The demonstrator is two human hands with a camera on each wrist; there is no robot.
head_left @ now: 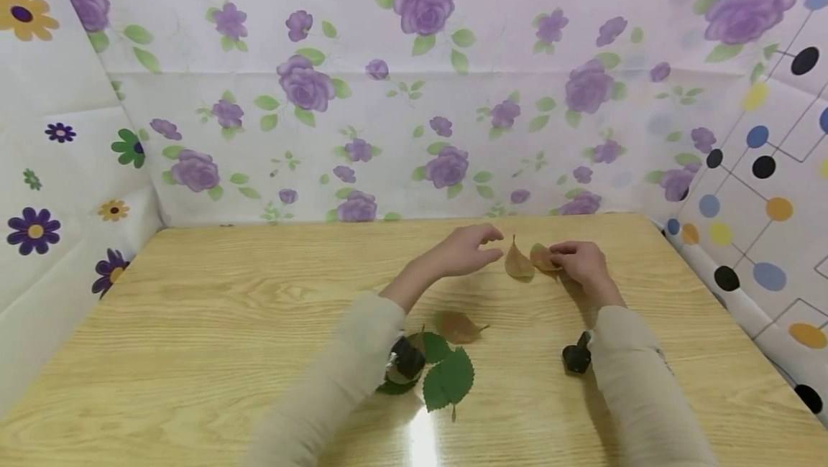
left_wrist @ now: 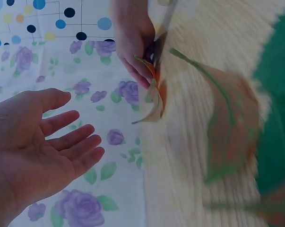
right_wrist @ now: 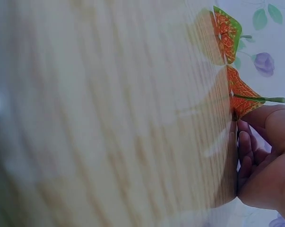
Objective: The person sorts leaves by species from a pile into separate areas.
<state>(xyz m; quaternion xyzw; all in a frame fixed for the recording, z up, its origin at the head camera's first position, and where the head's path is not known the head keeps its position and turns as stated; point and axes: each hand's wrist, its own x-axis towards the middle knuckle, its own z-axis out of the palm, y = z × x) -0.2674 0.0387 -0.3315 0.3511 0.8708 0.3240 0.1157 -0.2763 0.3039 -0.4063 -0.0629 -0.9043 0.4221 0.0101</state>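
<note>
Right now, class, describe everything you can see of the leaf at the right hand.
This leaf looks thin, brownish with a greenish patch from above; the right wrist view shows orange-red colour, fine veins and a green stem. It sits on the wood-grain table, partly raised, right of another brown leaf; whether they touch is unclear. The right hand's grip pinches its edge.

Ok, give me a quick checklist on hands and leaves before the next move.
1. Right hand on the right far leaf: ok, fingertips at its edge.
2. Left hand free: ok, holding nothing.
3. Left far leaf on the table: ok, stem pointing away from the person.
4. Gap between those two leaves: cannot tell, their edges look very close.
5. Near brown leaf beside them: not ok, it lies by the green leaves.
</note>
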